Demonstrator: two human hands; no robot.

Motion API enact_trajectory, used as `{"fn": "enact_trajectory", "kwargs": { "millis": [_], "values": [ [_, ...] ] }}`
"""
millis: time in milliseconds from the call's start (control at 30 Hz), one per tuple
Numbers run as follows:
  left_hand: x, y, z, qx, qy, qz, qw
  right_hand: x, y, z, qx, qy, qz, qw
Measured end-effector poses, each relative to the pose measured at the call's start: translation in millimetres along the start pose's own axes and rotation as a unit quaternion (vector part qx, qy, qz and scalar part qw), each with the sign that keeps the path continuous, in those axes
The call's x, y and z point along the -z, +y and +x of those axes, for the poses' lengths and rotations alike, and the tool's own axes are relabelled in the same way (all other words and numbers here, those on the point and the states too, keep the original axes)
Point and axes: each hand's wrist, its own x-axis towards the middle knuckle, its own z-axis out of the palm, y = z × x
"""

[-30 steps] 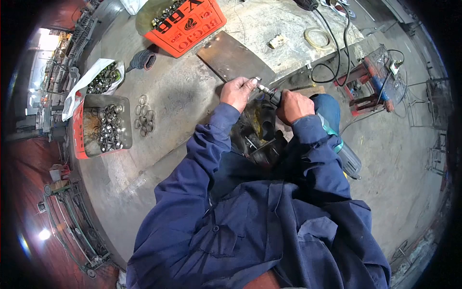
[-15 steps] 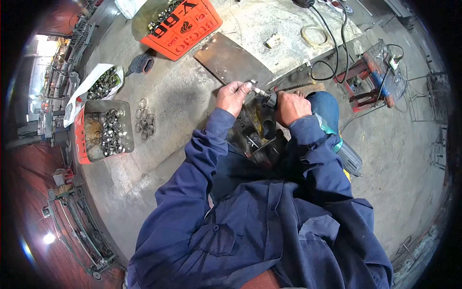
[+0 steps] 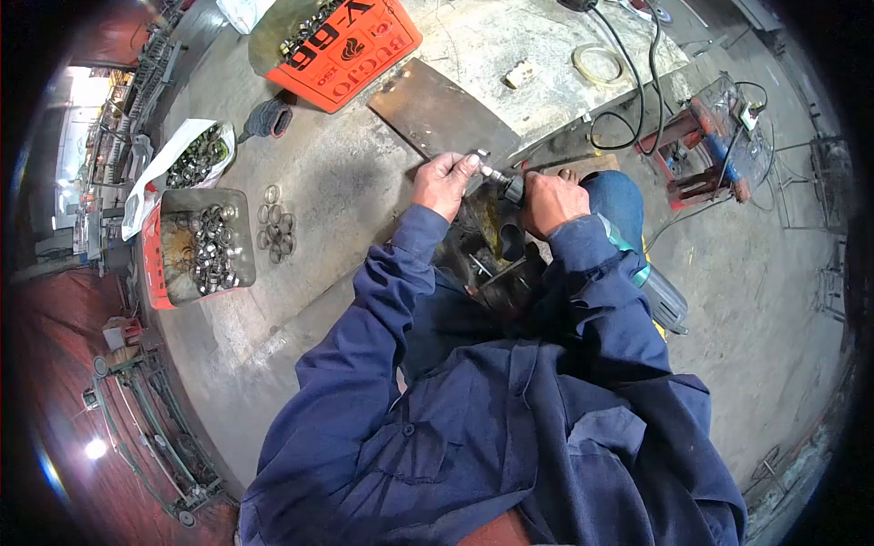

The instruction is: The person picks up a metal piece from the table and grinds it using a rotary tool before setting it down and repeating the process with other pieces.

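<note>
My right hand [image 3: 553, 202] is wrapped round the black nose of a die grinder [image 3: 663, 298], whose teal and black body runs back under my right forearm. Its thin bit [image 3: 492, 173] points left toward my other hand. Between thumb and fingers, my left hand [image 3: 444, 185] pinches a small metal ring [image 3: 483, 156], right at the tip of the bit. Both hands are close to the near edge of a flat metal plate [image 3: 446, 109] on the work surface. Part of the ring is hidden by my fingertips.
Several loose rings [image 3: 275, 223] lie left of my hands, beside a cut-open container [image 3: 238, 227] of metal parts. A white bag [image 3: 146, 196], a dark glove [image 3: 266, 119] and a red container [image 3: 350, 55] stand beyond. Cables [image 3: 648, 100] and a red-blue stand [image 3: 706, 136] are at right.
The view has shifted slightly. My left hand still pinches the ring at the bit, with the ring turned a little; the right hand keeps its grip on the die grinder.
</note>
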Motion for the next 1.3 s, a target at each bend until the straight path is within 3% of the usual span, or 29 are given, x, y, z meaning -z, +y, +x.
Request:
{"fn": "enact_trajectory", "kwargs": {
  "millis": [400, 633, 900, 1000, 1200, 1300],
  "values": [
    [-2.9, 2.3, 0.1, -0.014, 0.021, 0.05, 0.998, -5.2, 4.5, 0.5, 0.038, 0.038, -0.001, 0.999],
    [-2.6, 9.1, 6.1, -0.031, 0.041, 0.124, 0.991, 1.3, 0.7, 2.2, -0.017, 0.054, 0.005, 0.998],
    [-5.1, 10.9, 7.9, -0.028, 0.041, 0.101, 0.994, -0.1, 3.5, 3.0, 0.028, 0.026, 0.013, 0.999],
    [-6.3, 2.4, 9.1, -0.042, 0.035, 0.058, 0.997, -1.8, 3.6, 3.6, -0.018, 0.048, 0.014, 0.999],
    [-3.1, 8.9, -4.5, -0.003, 0.036, 0.045, 0.998, 1.9, 4.4, -0.7, 0.047, 0.021, 0.005, 0.999],
    [-2.6, 0.1, -4.7, -0.037, 0.046, 0.036, 0.998, 5.1, 3.1, 1.0, 0.005, 0.01, 0.039, 0.999]
  ]
}}
